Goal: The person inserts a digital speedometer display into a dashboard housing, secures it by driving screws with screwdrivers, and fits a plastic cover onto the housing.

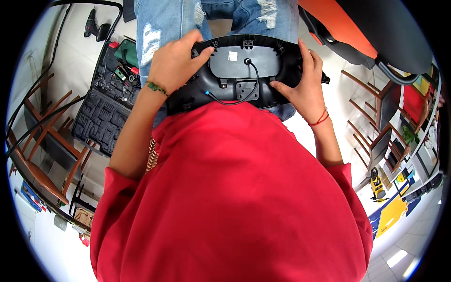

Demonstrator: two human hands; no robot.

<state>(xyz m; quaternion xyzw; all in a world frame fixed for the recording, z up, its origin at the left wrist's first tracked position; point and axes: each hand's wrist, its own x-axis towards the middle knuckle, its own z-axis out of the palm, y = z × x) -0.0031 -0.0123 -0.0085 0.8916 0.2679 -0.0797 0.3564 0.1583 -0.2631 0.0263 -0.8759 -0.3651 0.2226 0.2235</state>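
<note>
A black moulded plastic panel [197, 89] rests across my lap, its inner side facing up. Set into its middle is a grey oval plate [225, 66] with a small white label. From that plate a black cable [257, 77] loops round to a loose end with a blue connector [207, 93]. My left hand [181, 58] grips the panel's far left edge, thumb on the inner side. At the right end, my right hand [305, 84] clasps it, thumb inside and fingers over the far edge. The undersides of both grips are hidden.
To the left lies an open black tool case [105, 105] with tools in it, and a cordless drill [96, 26] on the floor beyond. A large orange and black machine [343, 28] stands close at the far right. Wooden chairs [376, 98] flank both sides.
</note>
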